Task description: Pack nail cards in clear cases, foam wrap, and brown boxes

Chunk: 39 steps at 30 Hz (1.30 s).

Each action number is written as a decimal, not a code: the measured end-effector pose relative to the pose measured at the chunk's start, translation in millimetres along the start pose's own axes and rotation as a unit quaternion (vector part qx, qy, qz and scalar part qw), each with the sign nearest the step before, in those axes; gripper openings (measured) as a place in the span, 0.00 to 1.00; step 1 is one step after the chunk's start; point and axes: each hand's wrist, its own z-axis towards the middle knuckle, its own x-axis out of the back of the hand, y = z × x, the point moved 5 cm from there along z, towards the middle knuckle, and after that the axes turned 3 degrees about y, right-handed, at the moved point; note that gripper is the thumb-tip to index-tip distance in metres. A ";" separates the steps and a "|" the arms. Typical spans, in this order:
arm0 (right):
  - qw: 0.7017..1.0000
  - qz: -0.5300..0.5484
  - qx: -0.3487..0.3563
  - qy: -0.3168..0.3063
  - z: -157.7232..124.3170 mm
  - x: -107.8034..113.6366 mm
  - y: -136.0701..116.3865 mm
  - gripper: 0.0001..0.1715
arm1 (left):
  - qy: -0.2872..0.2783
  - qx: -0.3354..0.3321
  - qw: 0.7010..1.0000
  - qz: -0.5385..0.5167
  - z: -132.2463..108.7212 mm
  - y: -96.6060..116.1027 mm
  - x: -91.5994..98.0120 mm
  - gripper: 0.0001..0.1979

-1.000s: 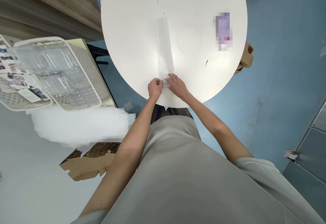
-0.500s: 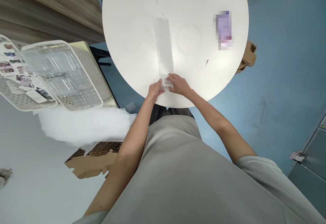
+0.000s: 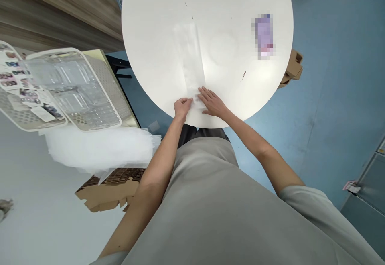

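Left hand (image 3: 182, 106): curled at near end of plastic strip (image 3: 192, 58); grip cannot be told.
Right hand (image 3: 212, 101): grip released, laid flat on plastic strip.

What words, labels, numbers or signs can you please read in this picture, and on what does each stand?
No text reads clearly.
Small purple rectangular object on the round white table: pixelated, unreadable.
Printed paper cards in the white perforated plastic tray: too small and blurred.
Long translucent white strip: no print visible.

white table (image 3: 156, 36), blue floor (image 3: 331, 76) (pale)
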 end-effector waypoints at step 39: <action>0.999 0.030 -0.009 -0.030 -1.9 19.6 17.0 0.36 | -0.168 -0.318 0.911 0.204 -3.1 45.0 8.5 0.25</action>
